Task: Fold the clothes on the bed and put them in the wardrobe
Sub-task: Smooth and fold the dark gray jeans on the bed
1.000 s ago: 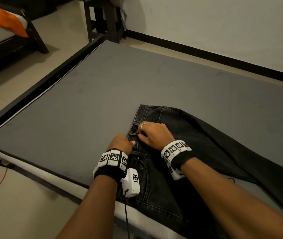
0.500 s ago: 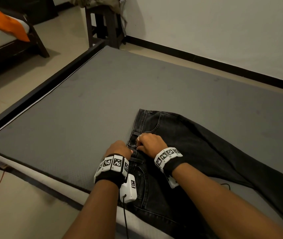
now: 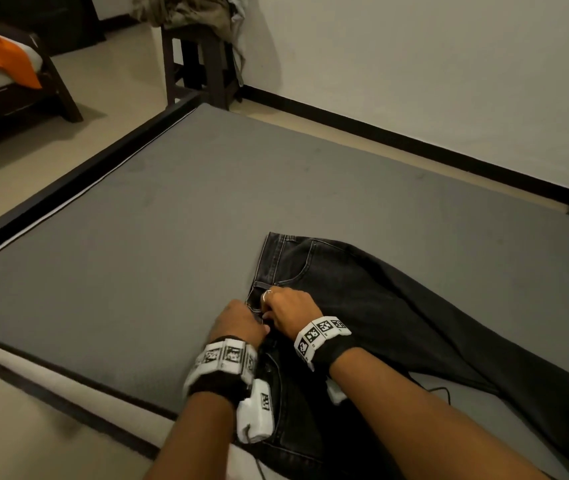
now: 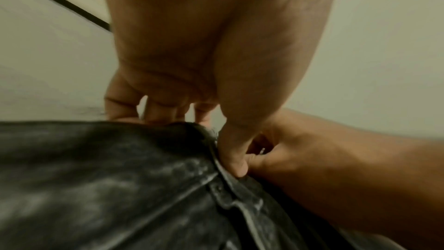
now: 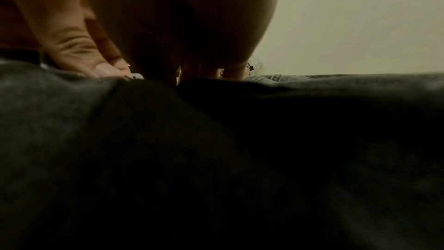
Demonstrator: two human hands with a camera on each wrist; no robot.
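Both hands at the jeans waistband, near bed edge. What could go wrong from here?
1. The black denim jeans overhang the near edge of the grey mattress; tugging at the waistband may slide them off.
2. Left hand and right hand pinch the fly area close together, so a slip could lose the closure.
3. The thin black cable beside the jeans could get caught in a fold.
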